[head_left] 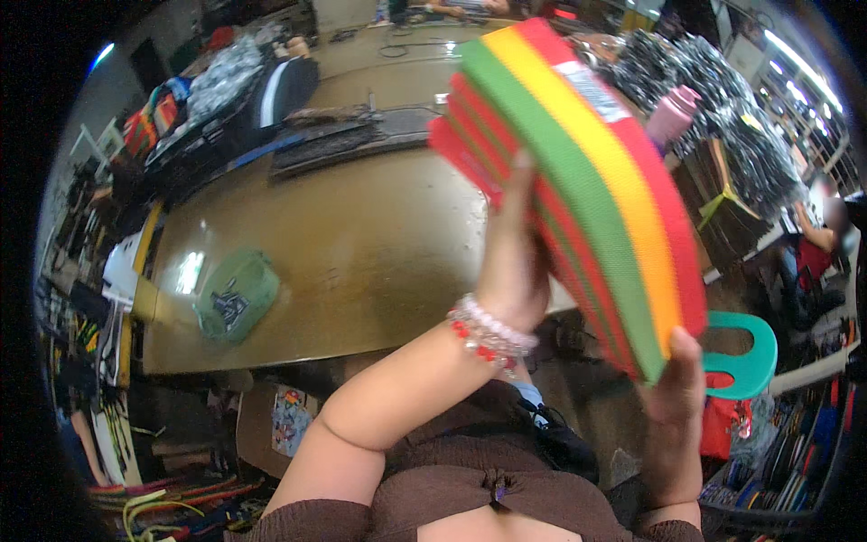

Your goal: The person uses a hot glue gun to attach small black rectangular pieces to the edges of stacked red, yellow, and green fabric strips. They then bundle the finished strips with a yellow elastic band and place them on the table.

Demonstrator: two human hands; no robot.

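Note:
A thick stack of folded striped fabric pieces (pixel 596 172) is raised in front of me, tilted, over the right side of the table. Its top piece has green, yellow and red bands and a small white label near the far end. Red and green edges of the layers beneath show along the left side. My left hand (pixel 521 257) grips the stack from its left side, thumb up against the layers, the other fingers hidden behind. At the near lower corner my right hand (pixel 675 384) holds it, thumb on the top piece. Beaded bracelets circle my left wrist.
The brown table (pixel 361 235) carries a green plastic basket (pixel 239 294) with small dark pieces inside. Dark bundles (pixel 352 140) lie at its far edge. A pink bottle (pixel 673 117) and plastic-wrapped piles (pixel 713 81) stand right. A teal stool (pixel 750 357) and a seated person (pixel 813 244) are farther right.

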